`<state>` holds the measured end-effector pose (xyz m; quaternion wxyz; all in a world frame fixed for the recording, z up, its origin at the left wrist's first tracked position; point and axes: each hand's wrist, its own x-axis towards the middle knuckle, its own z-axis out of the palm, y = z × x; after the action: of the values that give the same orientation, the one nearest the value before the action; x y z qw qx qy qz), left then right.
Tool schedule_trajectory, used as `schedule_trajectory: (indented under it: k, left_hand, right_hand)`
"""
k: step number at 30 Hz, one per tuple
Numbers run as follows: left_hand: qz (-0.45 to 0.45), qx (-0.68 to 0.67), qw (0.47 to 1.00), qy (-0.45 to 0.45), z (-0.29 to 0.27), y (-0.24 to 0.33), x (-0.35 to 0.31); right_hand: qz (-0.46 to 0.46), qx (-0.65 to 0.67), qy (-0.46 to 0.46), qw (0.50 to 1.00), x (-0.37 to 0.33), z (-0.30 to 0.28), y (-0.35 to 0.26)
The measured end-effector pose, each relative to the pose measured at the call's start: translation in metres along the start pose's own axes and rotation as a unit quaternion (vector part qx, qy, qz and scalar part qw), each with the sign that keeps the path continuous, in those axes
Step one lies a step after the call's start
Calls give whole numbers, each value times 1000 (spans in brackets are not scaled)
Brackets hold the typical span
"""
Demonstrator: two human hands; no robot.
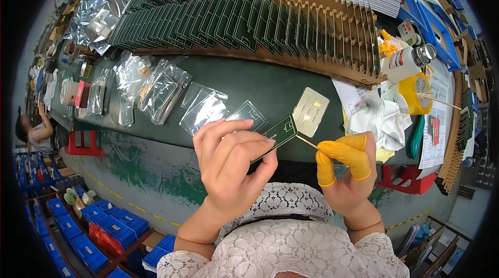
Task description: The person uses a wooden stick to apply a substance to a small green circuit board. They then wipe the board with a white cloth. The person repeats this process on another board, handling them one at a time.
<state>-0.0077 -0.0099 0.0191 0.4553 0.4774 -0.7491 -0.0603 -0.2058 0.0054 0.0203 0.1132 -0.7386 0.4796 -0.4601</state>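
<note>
My left hand (234, 161) pinches a small dark green circuit board (283, 131) by its left end, tilted above the table's front edge. Yellow finger cots cover several fingers of my right hand (345, 166), which grips a thin wooden stick (307, 143). The stick's tip meets the board's right end, or comes very close to it. Just beyond the board, a pale metallic card (311, 111) lies on the green table (249, 83). A clear plastic bag (205, 106) and another flat piece (252, 113) with a line pattern lie beyond my left hand.
Slotted brown racks (332, 67) hold rows of upright green boards (182, 23) across the back. To the right are a white bottle (403, 65), a yellow tape roll (414, 93) with sticks in it, and a crumpled white cloth (382, 122). Red stools (83, 143) and blue bins (86, 249) stand below.
</note>
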Motion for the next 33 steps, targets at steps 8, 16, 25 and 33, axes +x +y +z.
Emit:
schedule_trajectory:
  k: [8,16,25,33]
  left_hand:
    - [-32,14,999,3,1,0,2]
    - [-75,10,997,20,3,-6,1]
    - [-78,15,997,2,2,-2,3]
    - [-54,12,998,9,4,-3,1]
  right_hand:
    - [5,-34,29,999,-1,0,11]
    - [24,-170,-106,980,-14,3,52]
    - [22,-192,-109,975,-14,8,55]
    - [42,-145,-75,986,-12,6,50]
